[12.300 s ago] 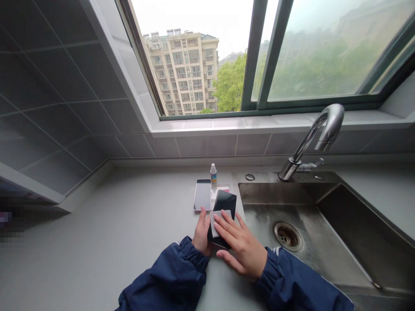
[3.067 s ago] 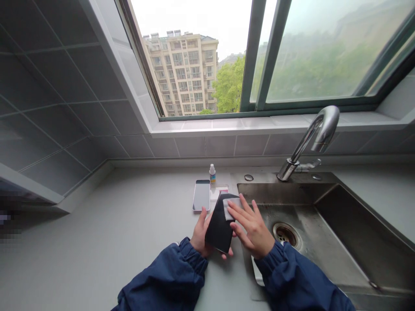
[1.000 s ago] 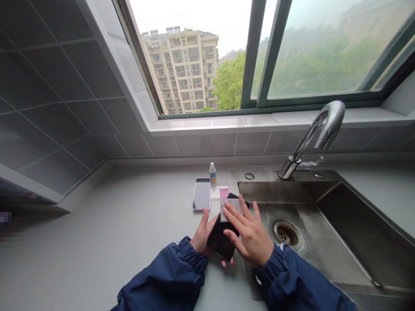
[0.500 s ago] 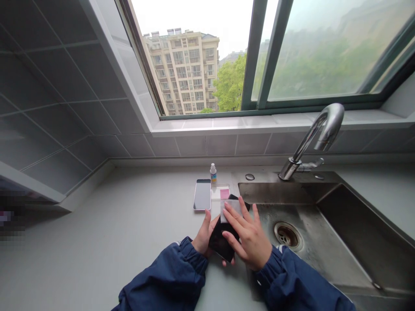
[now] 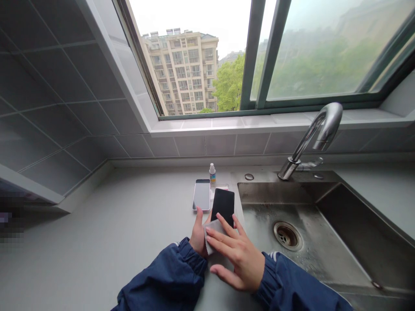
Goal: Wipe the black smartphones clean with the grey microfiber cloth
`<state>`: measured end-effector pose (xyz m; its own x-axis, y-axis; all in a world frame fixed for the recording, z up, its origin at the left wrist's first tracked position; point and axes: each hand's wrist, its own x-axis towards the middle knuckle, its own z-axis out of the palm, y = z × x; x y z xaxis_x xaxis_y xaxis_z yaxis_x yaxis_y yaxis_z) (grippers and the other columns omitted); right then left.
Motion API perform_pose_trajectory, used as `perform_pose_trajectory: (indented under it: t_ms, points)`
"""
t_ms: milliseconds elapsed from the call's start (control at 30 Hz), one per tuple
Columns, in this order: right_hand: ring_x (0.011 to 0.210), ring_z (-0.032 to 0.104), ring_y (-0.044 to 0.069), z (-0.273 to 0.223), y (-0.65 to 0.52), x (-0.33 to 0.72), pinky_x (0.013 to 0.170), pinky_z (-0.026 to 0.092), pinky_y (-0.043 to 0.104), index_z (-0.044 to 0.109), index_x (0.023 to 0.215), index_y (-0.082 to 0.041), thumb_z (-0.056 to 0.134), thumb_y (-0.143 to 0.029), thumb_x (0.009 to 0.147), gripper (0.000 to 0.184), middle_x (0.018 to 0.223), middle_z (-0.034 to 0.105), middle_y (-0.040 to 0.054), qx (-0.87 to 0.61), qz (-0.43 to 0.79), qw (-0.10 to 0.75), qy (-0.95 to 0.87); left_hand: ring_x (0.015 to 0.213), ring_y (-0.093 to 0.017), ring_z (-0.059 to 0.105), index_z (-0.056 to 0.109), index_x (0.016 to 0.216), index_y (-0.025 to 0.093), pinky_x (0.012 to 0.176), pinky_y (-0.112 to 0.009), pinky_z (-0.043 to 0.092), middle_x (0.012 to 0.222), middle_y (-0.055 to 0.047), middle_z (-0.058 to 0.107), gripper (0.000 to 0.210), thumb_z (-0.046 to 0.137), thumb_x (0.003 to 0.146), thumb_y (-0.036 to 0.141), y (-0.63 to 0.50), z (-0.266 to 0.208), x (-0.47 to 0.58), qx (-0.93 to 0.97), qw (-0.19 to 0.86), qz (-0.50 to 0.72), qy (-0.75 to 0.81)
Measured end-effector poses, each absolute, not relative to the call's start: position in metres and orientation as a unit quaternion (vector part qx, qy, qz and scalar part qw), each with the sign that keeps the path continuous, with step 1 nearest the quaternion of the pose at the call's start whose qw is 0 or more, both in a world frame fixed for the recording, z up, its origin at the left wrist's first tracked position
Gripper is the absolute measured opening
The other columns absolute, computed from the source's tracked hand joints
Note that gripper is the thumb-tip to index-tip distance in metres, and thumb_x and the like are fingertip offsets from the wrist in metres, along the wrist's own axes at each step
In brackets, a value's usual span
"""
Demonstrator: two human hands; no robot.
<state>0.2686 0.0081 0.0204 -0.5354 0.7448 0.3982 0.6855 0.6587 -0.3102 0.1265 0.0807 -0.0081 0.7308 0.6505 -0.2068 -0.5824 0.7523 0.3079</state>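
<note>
A black phone (image 5: 223,204) lies across my left hand (image 5: 197,235), whose thumb sticks up along its left side; the other fingers are mostly hidden below. My right hand (image 5: 235,252) presses a grey cleaning cloth (image 5: 212,246) flat against the phone's lower part. Its fingers are stretched over the cloth, with the thumb held away to the side. Behind the phone, a clear flat case (image 5: 223,187) is partly covered. To the left lies a second phone (image 5: 201,195) with a pale edge. A small white-capped spray bottle (image 5: 212,174) stands upright just beyond.
On the right, a steel sink (image 5: 311,203) is set into the pale counter (image 5: 129,224), with its drain (image 5: 287,236) showing. A chrome faucet (image 5: 311,140) rises behind the basin. The window (image 5: 194,117) above the sill is partly slid open. Grey tiles cover the left wall.
My right hand has slid the cloth from the phone's upper end down toward its lower end. The phone has turned more upright in my left hand, moving away from the sink edge.
</note>
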Motion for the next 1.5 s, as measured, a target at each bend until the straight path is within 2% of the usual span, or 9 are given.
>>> perform_pose_trajectory:
  t_ms: [133,333,667,867,1000,1167,1300,1400,1500]
  points:
    - [0.149,0.012,0.033,0.021,0.008,0.271,0.118,-0.008,0.061,0.050,0.138,-0.020,0.056,-0.047,0.089,0.057,0.145,0.051,0.0045,-0.391,0.076,0.253,-0.882,0.107,-0.028,0.066,0.030,0.151,0.021,0.102,-0.040,0.039,0.116,-0.014,0.069,0.087,0.037,0.084,0.076,0.082,-0.005,0.123,0.100,0.931,0.328,0.125]
    - [0.148,0.015,0.032,0.024,0.010,0.275,0.119,-0.001,0.060,0.055,0.133,-0.021,0.058,-0.043,0.088,0.051,0.141,0.055,0.0042,-0.374,0.097,0.251,-0.887,0.115,-0.032,0.061,0.021,0.154,0.024,0.108,-0.048,0.032,0.131,-0.018,0.059,0.092,0.033,0.082,0.080,0.082,0.000,0.122,0.119,0.943,0.297,0.095]
    - [0.149,0.011,0.034,0.021,0.014,0.279,0.118,0.010,0.062,0.047,0.141,-0.021,0.053,-0.045,0.092,0.055,0.148,0.046,0.0020,-0.402,0.082,0.226,-0.884,0.122,-0.033,0.057,0.017,0.155,0.023,0.110,-0.048,0.029,0.135,-0.019,0.056,0.094,0.035,0.082,0.080,0.083,-0.005,0.122,0.110,0.936,0.313,0.120]
    - [0.149,0.005,0.035,0.022,0.018,0.285,0.116,0.013,0.065,0.040,0.147,-0.021,0.050,-0.040,0.096,0.055,0.154,0.036,0.0018,-0.446,0.032,0.208,-0.870,0.133,-0.036,0.045,0.028,0.150,0.003,0.115,-0.048,0.023,0.137,-0.026,0.053,0.101,0.024,0.084,0.079,0.080,-0.005,0.126,0.150,0.929,0.308,0.142]
    - [0.149,0.004,0.037,0.018,0.020,0.287,0.114,0.017,0.067,0.033,0.150,-0.020,0.050,-0.035,0.095,0.060,0.155,0.033,0.0043,-0.477,-0.014,0.224,-0.850,0.137,-0.035,0.040,0.029,0.151,0.008,0.116,-0.050,0.022,0.144,-0.022,0.047,0.094,0.016,0.087,0.075,0.076,-0.006,0.127,0.211,0.918,0.305,0.143]
    - [0.148,0.003,0.039,0.010,0.022,0.289,0.112,0.019,0.068,0.024,0.153,-0.017,0.046,-0.037,0.097,0.064,0.158,0.027,0.0067,-0.508,-0.043,0.234,-0.828,0.106,-0.037,0.065,0.021,0.155,0.026,0.094,-0.058,0.045,0.142,-0.019,0.050,0.079,0.021,0.090,0.070,0.072,-0.005,0.126,0.284,0.903,0.269,0.180]
    - [0.148,0.002,0.039,0.007,0.025,0.291,0.113,0.015,0.068,0.017,0.155,-0.017,0.043,-0.040,0.098,0.067,0.159,0.022,0.0075,-0.531,-0.045,0.246,-0.810,0.067,-0.027,0.070,0.012,0.155,0.032,0.062,-0.045,0.055,0.119,-0.019,0.065,0.074,0.021,0.091,0.068,0.069,-0.004,0.126,0.334,0.891,0.242,0.190]
    - [0.148,0.000,0.040,0.008,0.026,0.292,0.112,0.010,0.070,0.015,0.155,-0.018,0.042,-0.039,0.098,0.067,0.160,0.022,0.0086,-0.554,-0.049,0.264,-0.788,0.063,-0.025,0.069,0.010,0.155,0.030,0.054,-0.036,0.052,0.098,-0.017,0.071,0.074,0.021,0.092,0.066,0.067,-0.006,0.126,0.352,0.886,0.241,0.180]
    - [0.148,-0.001,0.041,0.012,0.026,0.293,0.112,0.008,0.071,0.014,0.156,-0.018,0.041,-0.038,0.098,0.066,0.160,0.022,0.0090,-0.573,-0.057,0.282,-0.767,0.063,-0.024,0.069,0.015,0.155,0.028,0.054,-0.034,0.053,0.103,-0.018,0.070,0.075,0.027,0.091,0.066,0.065,-0.009,0.126,0.369,0.882,0.236,0.172]
